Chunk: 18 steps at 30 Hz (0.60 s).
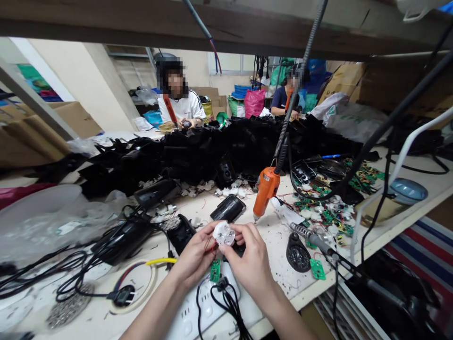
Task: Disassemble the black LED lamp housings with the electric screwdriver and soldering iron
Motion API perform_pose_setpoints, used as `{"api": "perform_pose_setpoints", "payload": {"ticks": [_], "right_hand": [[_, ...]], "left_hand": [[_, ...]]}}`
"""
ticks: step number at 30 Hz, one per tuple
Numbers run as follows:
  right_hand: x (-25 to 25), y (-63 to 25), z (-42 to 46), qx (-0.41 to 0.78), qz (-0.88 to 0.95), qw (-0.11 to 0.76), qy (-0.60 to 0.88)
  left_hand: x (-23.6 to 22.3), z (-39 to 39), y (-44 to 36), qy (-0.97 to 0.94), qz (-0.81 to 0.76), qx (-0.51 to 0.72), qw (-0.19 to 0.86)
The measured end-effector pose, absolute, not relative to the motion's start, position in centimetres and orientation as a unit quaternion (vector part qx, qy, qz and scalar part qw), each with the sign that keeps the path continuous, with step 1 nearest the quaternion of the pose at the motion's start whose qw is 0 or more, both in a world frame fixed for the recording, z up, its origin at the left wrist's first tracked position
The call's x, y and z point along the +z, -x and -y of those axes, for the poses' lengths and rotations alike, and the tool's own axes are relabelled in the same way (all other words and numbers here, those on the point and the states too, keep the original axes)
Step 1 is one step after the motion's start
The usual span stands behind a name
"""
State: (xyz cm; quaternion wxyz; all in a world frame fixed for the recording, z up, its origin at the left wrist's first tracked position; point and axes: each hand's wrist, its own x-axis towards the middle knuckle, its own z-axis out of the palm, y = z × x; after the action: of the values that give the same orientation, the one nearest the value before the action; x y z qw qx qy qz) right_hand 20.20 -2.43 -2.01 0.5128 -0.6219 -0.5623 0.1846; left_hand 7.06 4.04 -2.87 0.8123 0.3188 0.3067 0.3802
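Observation:
A small round white plastic piece (223, 233) with shiny metal spots on its face is held between my two hands. My left hand (198, 250) pinches its left edge, while my right hand (249, 255) grips its right side with thumb and fingers. Thin red wires come down from beside the piece, and a small green circuit board (215, 270) hangs below my left fingers. Just beneath is a white power strip (205, 302) with black cords plugged in. An orange electric screwdriver (266, 189) hangs behind my right hand, its tip pointing down.
On the right lie a soldering iron (318, 243), a black oval part (297, 252) and a pile of circuit boards (329, 208). Black casings (228, 208) and cables are at centre and left. A large black heap (212, 151) crosses the table; two people sit beyond it. A shelf (247, 28) overhangs.

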Motion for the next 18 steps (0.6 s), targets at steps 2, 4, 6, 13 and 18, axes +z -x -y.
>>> {"api": "perform_pose_setpoints", "payload": {"ticks": [2, 4, 6, 13, 18], "right_hand": [[-2.11, -20.1, 2.46, 0.181, 0.565, 0.517, 0.618], [-2.13, -19.98, 2.45, 0.179, 0.567, 0.518, 0.615], [-2.1, -19.87, 2.43, 0.18, 0.569, 0.517, 0.614], [-2.09, -19.72, 2.46, 0.175, 0.567, 0.513, 0.62], [-2.05, -19.74, 2.5, 0.162, 0.573, 0.512, 0.619]], "left_hand": [[-2.86, -4.02, -6.98, -0.319, -0.308, 0.379, 0.812], [-2.8, -4.01, -6.91, -0.318, -0.307, 0.378, 0.813], [-2.73, -4.02, -6.89, -0.319, -0.302, 0.378, 0.815], [-2.85, -4.06, -7.02, -0.312, -0.287, 0.374, 0.825], [-2.87, -4.13, -7.06, -0.3, -0.281, 0.376, 0.831]]}}
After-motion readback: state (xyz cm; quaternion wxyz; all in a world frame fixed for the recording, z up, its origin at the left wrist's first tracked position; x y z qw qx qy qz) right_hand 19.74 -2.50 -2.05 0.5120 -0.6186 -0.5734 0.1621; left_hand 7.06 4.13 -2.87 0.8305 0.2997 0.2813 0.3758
